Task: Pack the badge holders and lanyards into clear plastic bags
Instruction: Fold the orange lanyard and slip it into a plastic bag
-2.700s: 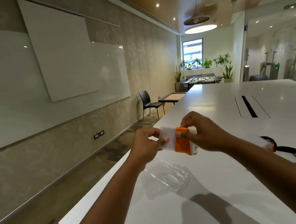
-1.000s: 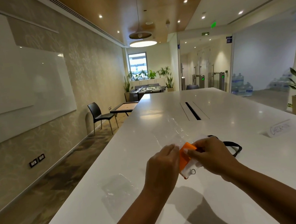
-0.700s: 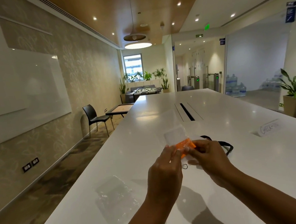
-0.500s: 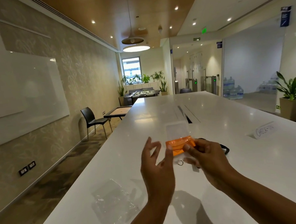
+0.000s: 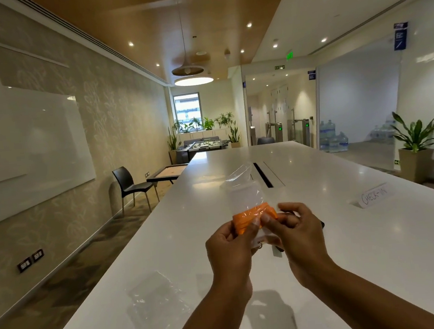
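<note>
Change: left hand [image 5: 229,248], spread and off the load half a second ago, is back on it
Item 1, spare clear bag [image 5: 157,300]: flat on white table [image 5: 353,270], 8 o'clock of the hands
Item 2, left hand: thumb and fingers pinching orange bundle [image 5: 252,215]
Item 3, right hand [image 5: 298,238]: fingertips pinching the same bundle from 3 o'clock
Item 4, held clear bag [image 5: 242,192]: raised off the table, standing at 12 o'clock from the bundle, which appears seated in its near end
Item 5, CHECK-IN card [image 5: 375,196]: 2 o'clock, well apart
Item 6, cable slot [image 5: 263,178]: 12 o'clock, beyond the bag
Item 7, black chair [image 5: 130,186]: 10 o'clock, on the floor
</note>
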Demonstrator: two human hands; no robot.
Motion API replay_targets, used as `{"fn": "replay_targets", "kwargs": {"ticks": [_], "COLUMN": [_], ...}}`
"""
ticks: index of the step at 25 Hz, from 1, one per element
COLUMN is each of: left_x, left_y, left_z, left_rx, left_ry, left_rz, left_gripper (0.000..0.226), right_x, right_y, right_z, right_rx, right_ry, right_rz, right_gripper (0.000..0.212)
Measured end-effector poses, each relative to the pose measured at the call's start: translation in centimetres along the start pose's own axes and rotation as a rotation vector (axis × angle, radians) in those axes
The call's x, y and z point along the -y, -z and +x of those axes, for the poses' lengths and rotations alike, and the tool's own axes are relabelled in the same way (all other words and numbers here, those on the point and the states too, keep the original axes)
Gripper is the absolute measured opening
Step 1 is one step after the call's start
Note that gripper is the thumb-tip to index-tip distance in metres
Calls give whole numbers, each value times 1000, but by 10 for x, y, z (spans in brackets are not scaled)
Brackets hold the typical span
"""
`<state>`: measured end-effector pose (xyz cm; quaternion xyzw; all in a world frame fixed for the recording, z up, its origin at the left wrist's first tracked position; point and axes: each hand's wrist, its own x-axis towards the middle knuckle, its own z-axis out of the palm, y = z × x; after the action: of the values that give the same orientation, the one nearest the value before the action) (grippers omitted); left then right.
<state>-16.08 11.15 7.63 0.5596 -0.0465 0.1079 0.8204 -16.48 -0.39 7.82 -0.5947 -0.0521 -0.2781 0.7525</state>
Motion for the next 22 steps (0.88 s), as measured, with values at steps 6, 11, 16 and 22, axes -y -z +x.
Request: {"fn": "replay_targets", "kwargs": {"ticks": [6,11,16,22], "left_x": [-7,-8,-3,-1], "left_y": [-10,-14,-40,-73], "left_z": [-6,-1,-1,-7], "left_rx": [-103,-16,50,234], "left_ry": [40,-10,49,80], "left_rz": [-272,-160,-208,-170], "left_gripper": [28,33,47,47], "right_x": [14,38,55,70], "right_y": [10,42,67,101], "right_z": [4,12,25,38], "right_rx": [115,208,225,231], "right_ry": [4,451,280,197], "right_rz": [-213,-681,-443,-338], "right_gripper": [58,31,27,27]}}
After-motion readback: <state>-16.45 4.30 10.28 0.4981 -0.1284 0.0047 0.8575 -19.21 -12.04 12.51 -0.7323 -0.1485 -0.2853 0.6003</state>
